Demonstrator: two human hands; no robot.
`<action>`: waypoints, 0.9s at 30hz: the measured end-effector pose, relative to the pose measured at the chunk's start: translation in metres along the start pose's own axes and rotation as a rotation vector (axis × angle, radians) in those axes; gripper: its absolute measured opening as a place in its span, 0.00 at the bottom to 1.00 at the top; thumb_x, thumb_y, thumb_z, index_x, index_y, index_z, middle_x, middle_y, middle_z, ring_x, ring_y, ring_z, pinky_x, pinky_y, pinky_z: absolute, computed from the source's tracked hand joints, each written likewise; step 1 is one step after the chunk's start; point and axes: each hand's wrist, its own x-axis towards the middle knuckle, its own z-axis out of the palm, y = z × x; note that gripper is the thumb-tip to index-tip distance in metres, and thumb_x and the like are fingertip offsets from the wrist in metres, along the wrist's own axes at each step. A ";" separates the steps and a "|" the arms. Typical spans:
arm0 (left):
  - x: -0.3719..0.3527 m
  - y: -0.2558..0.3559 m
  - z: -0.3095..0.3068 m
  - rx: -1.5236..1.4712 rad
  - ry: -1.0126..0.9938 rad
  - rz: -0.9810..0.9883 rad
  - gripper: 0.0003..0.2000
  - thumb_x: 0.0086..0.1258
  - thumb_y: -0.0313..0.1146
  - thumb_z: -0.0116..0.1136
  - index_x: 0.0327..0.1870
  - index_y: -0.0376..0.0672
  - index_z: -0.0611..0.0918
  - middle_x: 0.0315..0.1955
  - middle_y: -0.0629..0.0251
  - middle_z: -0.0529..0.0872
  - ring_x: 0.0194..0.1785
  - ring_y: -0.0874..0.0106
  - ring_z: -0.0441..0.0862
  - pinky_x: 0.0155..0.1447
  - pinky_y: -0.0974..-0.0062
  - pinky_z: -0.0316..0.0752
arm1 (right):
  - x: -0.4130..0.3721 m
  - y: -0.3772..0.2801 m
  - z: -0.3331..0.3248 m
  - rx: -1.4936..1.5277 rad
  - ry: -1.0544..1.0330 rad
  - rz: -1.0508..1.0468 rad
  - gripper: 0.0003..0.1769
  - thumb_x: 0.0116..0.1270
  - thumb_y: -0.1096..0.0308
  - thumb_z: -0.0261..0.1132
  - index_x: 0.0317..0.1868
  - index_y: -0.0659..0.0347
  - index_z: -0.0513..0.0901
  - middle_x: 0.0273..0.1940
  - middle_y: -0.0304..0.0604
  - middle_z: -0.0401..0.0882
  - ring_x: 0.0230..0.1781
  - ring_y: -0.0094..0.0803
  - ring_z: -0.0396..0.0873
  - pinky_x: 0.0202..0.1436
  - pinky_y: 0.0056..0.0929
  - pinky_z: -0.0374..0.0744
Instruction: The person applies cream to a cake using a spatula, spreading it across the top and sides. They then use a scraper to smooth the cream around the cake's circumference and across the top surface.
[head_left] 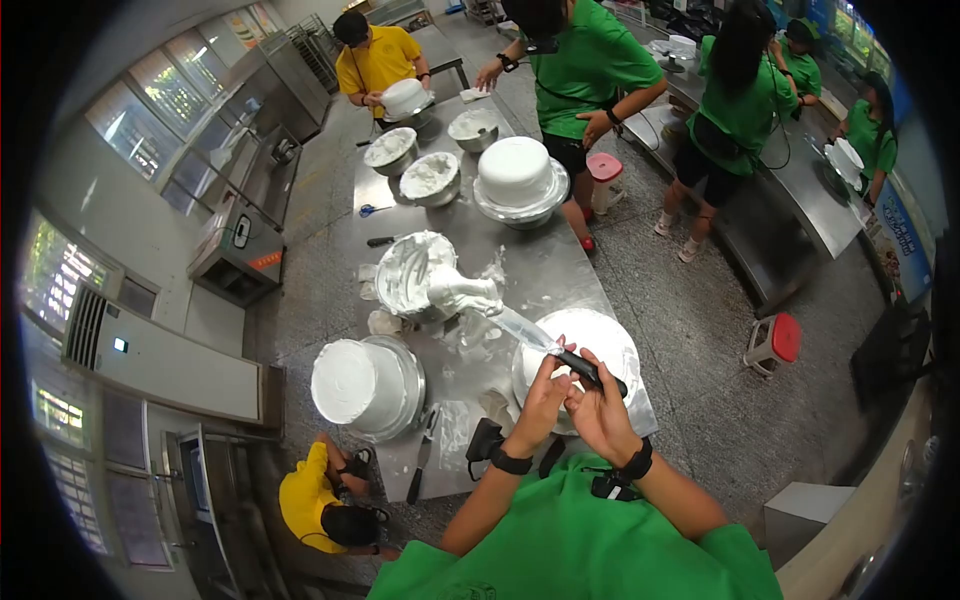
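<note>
Both hands are at a palette knife (585, 370), its black handle lying across my fingers and its blade pointing up and to the left. My left hand (540, 408) has its fingers at the front of the handle, near the blade. Further back, my right hand (606, 412) has its fingers around the handle, palm turned up. A thick lump of white cream (465, 294) covers the blade's far end, over the edge of a metal bowl (400, 295) full of cream. Under the knife and hands sits a white round turntable (625, 345), partly hidden.
A cream-covered cake (345, 385) stands at left on a stand, beside another palette knife (420, 460). Farther up the metal table (480, 250) are a second white cake (515, 170) and several cream bowls (432, 178). Co-workers in yellow and green stand around; a red-topped stool (785, 338) is at right.
</note>
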 end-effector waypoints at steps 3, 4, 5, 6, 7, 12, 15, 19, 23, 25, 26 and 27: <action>0.006 0.007 -0.009 0.045 -0.022 -0.014 0.28 0.81 0.36 0.45 0.78 0.42 0.55 0.70 0.64 0.68 0.43 0.84 0.69 0.44 0.87 0.68 | 0.001 0.011 0.002 0.056 0.018 0.062 0.24 0.80 0.52 0.51 0.70 0.52 0.68 0.57 0.36 0.76 0.43 0.26 0.76 0.45 0.25 0.72; 0.005 0.013 -0.011 0.056 -0.024 -0.055 0.26 0.81 0.35 0.44 0.77 0.42 0.56 0.73 0.61 0.66 0.43 0.85 0.69 0.43 0.89 0.68 | 0.001 0.012 0.001 0.045 -0.053 0.080 0.24 0.80 0.51 0.50 0.69 0.52 0.69 0.58 0.34 0.77 0.45 0.27 0.77 0.49 0.28 0.72; 0.005 0.013 -0.014 0.067 -0.025 -0.055 0.26 0.81 0.35 0.44 0.77 0.42 0.56 0.73 0.61 0.66 0.43 0.85 0.69 0.43 0.89 0.68 | 0.002 0.013 0.002 0.053 -0.060 0.078 0.24 0.80 0.51 0.50 0.69 0.52 0.69 0.58 0.34 0.77 0.45 0.27 0.77 0.49 0.28 0.72; 0.006 0.012 -0.017 0.075 -0.028 -0.038 0.25 0.81 0.36 0.44 0.76 0.41 0.58 0.73 0.59 0.66 0.45 0.84 0.71 0.47 0.88 0.69 | 0.003 0.014 0.003 0.068 -0.081 0.125 0.24 0.80 0.50 0.50 0.68 0.52 0.71 0.56 0.34 0.78 0.47 0.27 0.77 0.51 0.28 0.72; 0.006 0.011 -0.020 0.081 -0.031 -0.023 0.24 0.81 0.36 0.44 0.75 0.40 0.60 0.73 0.58 0.66 0.48 0.83 0.73 0.50 0.88 0.71 | 0.003 0.014 0.003 0.082 -0.102 0.171 0.24 0.80 0.49 0.50 0.67 0.52 0.72 0.55 0.33 0.79 0.48 0.27 0.77 0.54 0.29 0.72; 0.004 0.014 -0.029 0.013 -0.056 -0.015 0.18 0.81 0.40 0.47 0.62 0.39 0.69 0.71 0.51 0.67 0.63 0.72 0.73 0.65 0.77 0.69 | 0.009 0.021 -0.004 0.151 -0.127 0.257 0.25 0.79 0.46 0.49 0.62 0.55 0.75 0.51 0.34 0.80 0.51 0.27 0.76 0.59 0.31 0.71; 0.006 0.012 -0.032 0.044 -0.069 0.138 0.16 0.79 0.43 0.49 0.54 0.40 0.70 0.67 0.49 0.71 0.67 0.65 0.72 0.69 0.69 0.68 | 0.009 0.021 -0.003 0.178 -0.169 0.308 0.25 0.79 0.45 0.49 0.60 0.57 0.76 0.50 0.35 0.79 0.51 0.28 0.76 0.60 0.31 0.71; 0.008 0.019 -0.040 -0.054 -0.070 0.216 0.14 0.79 0.45 0.50 0.49 0.43 0.70 0.53 0.52 0.79 0.67 0.58 0.73 0.71 0.56 0.68 | 0.007 0.020 -0.001 0.142 -0.280 0.419 0.25 0.79 0.46 0.48 0.60 0.57 0.75 0.48 0.36 0.77 0.53 0.26 0.74 0.58 0.29 0.72; 0.014 0.030 -0.060 -0.094 0.060 0.276 0.11 0.80 0.43 0.48 0.48 0.44 0.70 0.40 0.61 0.78 0.51 0.62 0.82 0.67 0.56 0.72 | 0.000 0.016 0.002 0.082 -0.238 0.464 0.27 0.80 0.49 0.48 0.66 0.61 0.72 0.49 0.37 0.76 0.53 0.26 0.74 0.59 0.29 0.72; 0.019 0.047 -0.070 -0.109 0.204 0.287 0.11 0.81 0.44 0.47 0.45 0.45 0.70 0.35 0.64 0.76 0.41 0.67 0.81 0.56 0.61 0.79 | -0.007 0.010 -0.010 0.037 -0.220 0.480 0.28 0.80 0.53 0.49 0.70 0.63 0.67 0.52 0.38 0.75 0.54 0.27 0.73 0.60 0.30 0.73; 0.023 0.051 -0.090 -0.100 0.263 0.287 0.11 0.81 0.44 0.47 0.45 0.46 0.70 0.33 0.66 0.75 0.37 0.70 0.79 0.49 0.66 0.79 | -0.010 0.004 -0.014 0.036 -0.221 0.484 0.28 0.80 0.53 0.49 0.70 0.63 0.67 0.52 0.38 0.75 0.54 0.27 0.73 0.60 0.30 0.73; 0.027 0.053 -0.110 -0.091 0.321 0.285 0.11 0.81 0.44 0.47 0.44 0.46 0.70 0.31 0.68 0.74 0.34 0.72 0.77 0.41 0.70 0.79 | -0.014 -0.002 -0.018 0.075 -0.225 0.452 0.26 0.80 0.55 0.50 0.69 0.63 0.69 0.50 0.38 0.76 0.54 0.28 0.74 0.60 0.32 0.73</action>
